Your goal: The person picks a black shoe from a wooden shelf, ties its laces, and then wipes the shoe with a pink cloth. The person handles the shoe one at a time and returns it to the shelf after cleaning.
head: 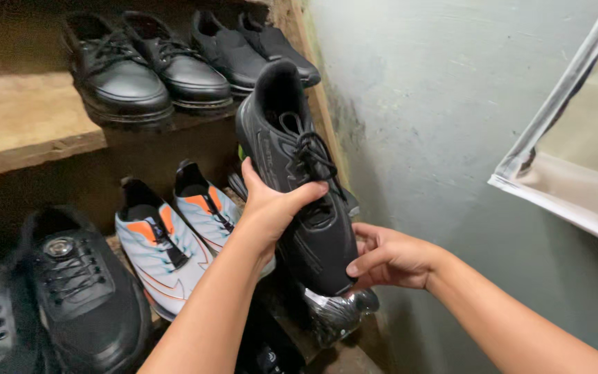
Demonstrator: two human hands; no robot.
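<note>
A black lace-up sneaker [299, 173] is held in the air in front of a wooden shoe rack, its toe pointing down toward me. My left hand [269, 208] grips it across the middle, thumb over the laces. My right hand [389, 257] holds the toe end from the right side, fingers curled under the sole. Below the toe sits something wrapped in shiny black plastic [337, 313].
The upper wooden shelf [22, 131] carries two pairs of black shoes [147, 66]. The lower level holds a white, blue and orange sneaker pair [174, 235] and a black dial-laced shoe [81, 291]. A grey-green wall [437, 125] stands right, with a plastic-covered frame [576, 159].
</note>
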